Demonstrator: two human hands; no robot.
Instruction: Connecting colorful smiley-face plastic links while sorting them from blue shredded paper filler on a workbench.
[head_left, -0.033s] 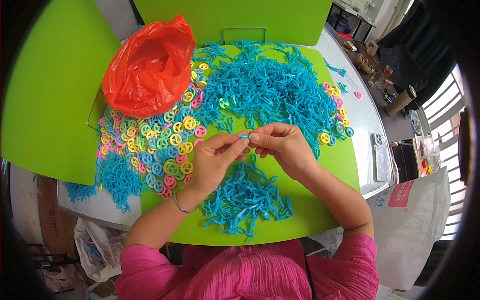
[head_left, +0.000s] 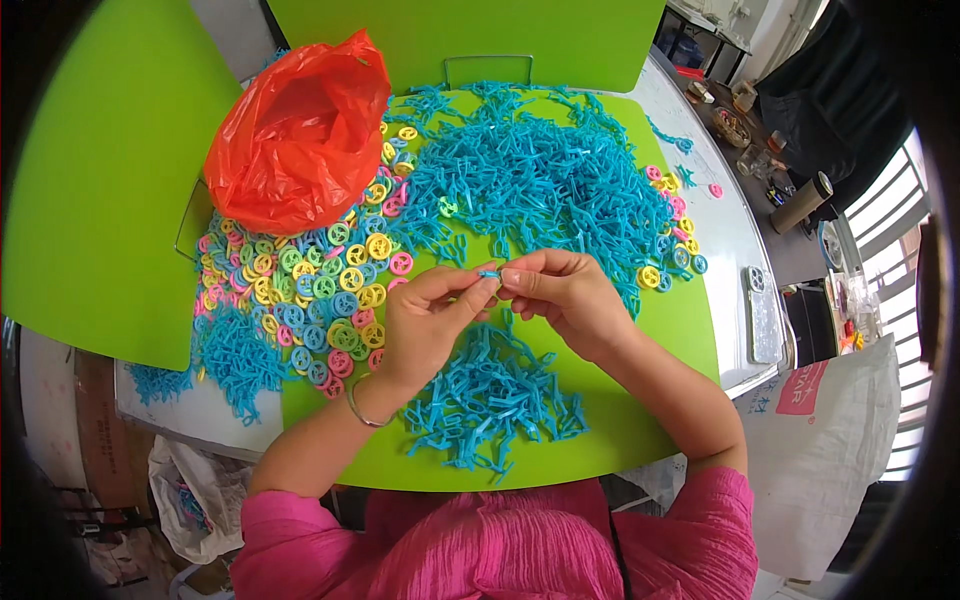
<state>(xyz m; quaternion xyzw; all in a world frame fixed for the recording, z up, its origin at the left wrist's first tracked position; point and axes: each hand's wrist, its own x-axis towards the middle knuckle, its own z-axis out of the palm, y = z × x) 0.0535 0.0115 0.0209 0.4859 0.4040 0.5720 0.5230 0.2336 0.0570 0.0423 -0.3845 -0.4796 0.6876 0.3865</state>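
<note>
Both hands meet over the middle of the green board (head_left: 640, 440). Between my fingertips is a small blue plastic piece (head_left: 489, 274), mostly covered by the fingers. My left hand (head_left: 430, 320) pinches it with thumb and forefinger, and my right hand (head_left: 565, 300) pinches at its right end. Just below my hands lies a small pile of blue forked plastic pieces (head_left: 490, 400). Beyond them spreads a much larger heap of similar blue pieces (head_left: 530, 180). To the left of my left hand are many small wheel-shaped rings (head_left: 345, 305) in yellow, pink, green and blue.
A red plastic bag (head_left: 300, 140) stands open at the far left on the rings. More blue pieces (head_left: 240, 355) lie at the left edge, and a few rings (head_left: 680, 250) at the right. A phone (head_left: 762, 315) rests on the white table (head_left: 735, 270); a white sack (head_left: 830, 450) stands right.
</note>
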